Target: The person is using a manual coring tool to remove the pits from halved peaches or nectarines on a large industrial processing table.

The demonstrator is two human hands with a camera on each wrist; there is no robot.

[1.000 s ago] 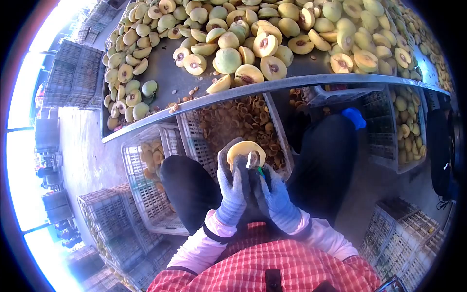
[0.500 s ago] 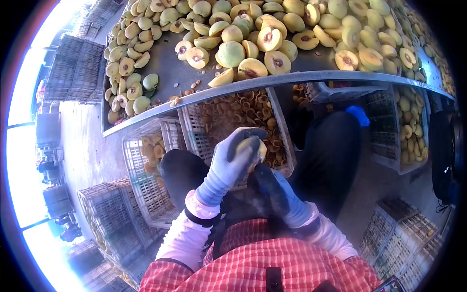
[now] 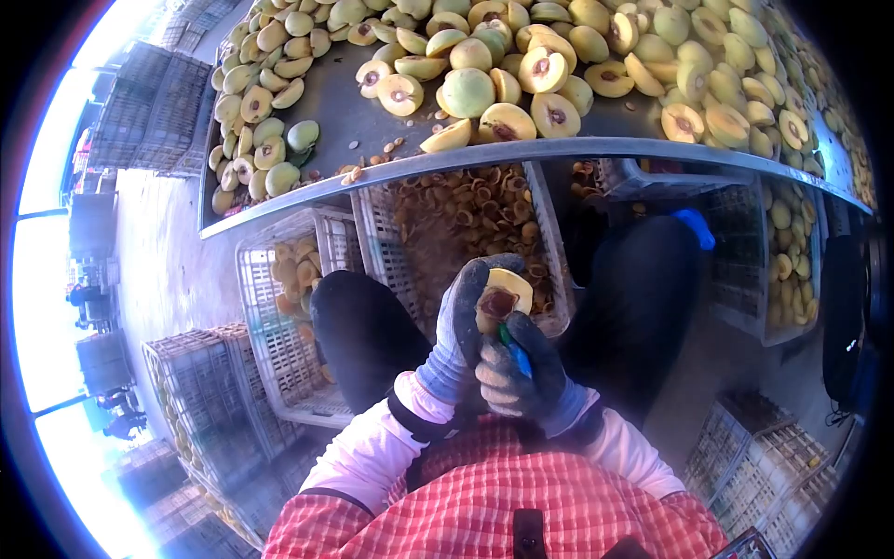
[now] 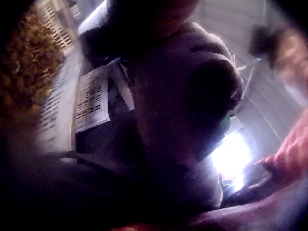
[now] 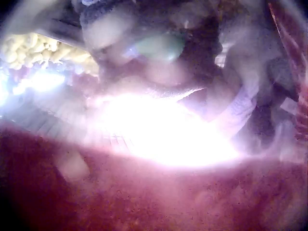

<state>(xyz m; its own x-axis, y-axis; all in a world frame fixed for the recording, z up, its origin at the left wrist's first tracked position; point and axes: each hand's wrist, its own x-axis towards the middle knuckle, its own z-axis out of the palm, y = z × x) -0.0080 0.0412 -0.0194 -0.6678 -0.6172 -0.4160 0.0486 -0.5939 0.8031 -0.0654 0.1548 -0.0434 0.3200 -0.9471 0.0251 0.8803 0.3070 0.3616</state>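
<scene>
In the head view a yellow fruit half (image 3: 511, 288) with a brown hollow at its middle faces upward between the hands. The gloved left hand (image 3: 465, 321) grips it from the left, fingers curled around its far side. The gloved right hand (image 3: 526, 373) is curled round a green and blue handle (image 3: 515, 350) close against the fruit's lower edge. Any blade is hidden. A green part of the handle (image 5: 161, 48) shows blurred in the right wrist view, and the left wrist view is mostly dark glove.
A metal-edged table (image 3: 419, 160) bears many fruit halves. Below it stands a crate (image 3: 551, 244) of brown scraps, with a crate (image 3: 279, 345) of fruit pieces to its left. Stacked crates (image 3: 209, 401) stand at the left, others (image 3: 764, 447) at lower right.
The hands came apart slightly and closed together again. The left hand has turned so the fruit's hollow shows, and the right hand's curled fingers and handle are now visible. The view has shifted slightly.
</scene>
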